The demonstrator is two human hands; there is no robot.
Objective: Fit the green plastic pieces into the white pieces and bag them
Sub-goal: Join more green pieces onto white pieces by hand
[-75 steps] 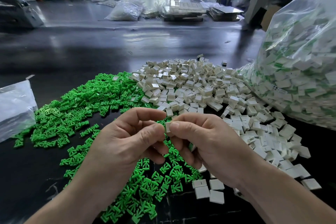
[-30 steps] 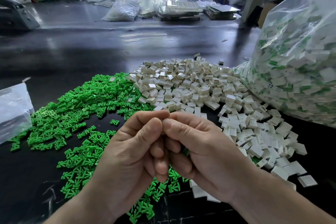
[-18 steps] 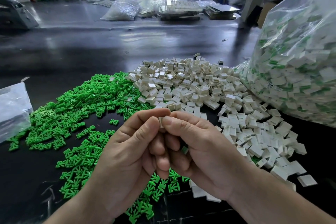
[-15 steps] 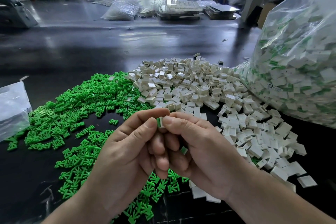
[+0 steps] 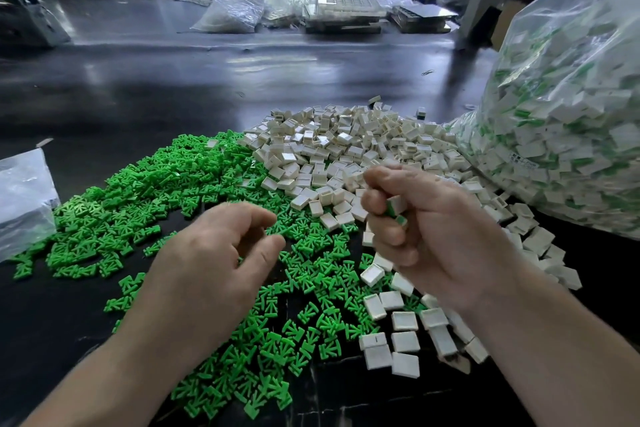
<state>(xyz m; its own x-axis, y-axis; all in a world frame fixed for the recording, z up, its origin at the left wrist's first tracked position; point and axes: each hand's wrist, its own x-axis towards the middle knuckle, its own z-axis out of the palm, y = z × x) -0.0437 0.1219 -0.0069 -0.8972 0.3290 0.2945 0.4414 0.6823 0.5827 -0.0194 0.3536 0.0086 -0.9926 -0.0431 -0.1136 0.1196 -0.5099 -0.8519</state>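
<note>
**Q:** Right hand status?
**A:** The right hand [image 5: 427,236] is raised above the table [image 5: 173,87], with its fingers curled round a few assembled pieces [image 5: 394,208]. Their green ends face the left hand. The fingers hide most of each piece, so the long axis cannot be told.

**Q:** Left hand?
**A:** The left hand [image 5: 214,263] hovers over the green pieces [image 5: 145,198], fingers loosely bent, holding nothing.

**Q:** Stock locations?
**A:** The white pieces [image 5: 346,149] lie heaped just beside the green ones, and both heaps point every way. The large clear bag [image 5: 561,121] of fitted pieces stands at the right, touching the white heap.
</note>
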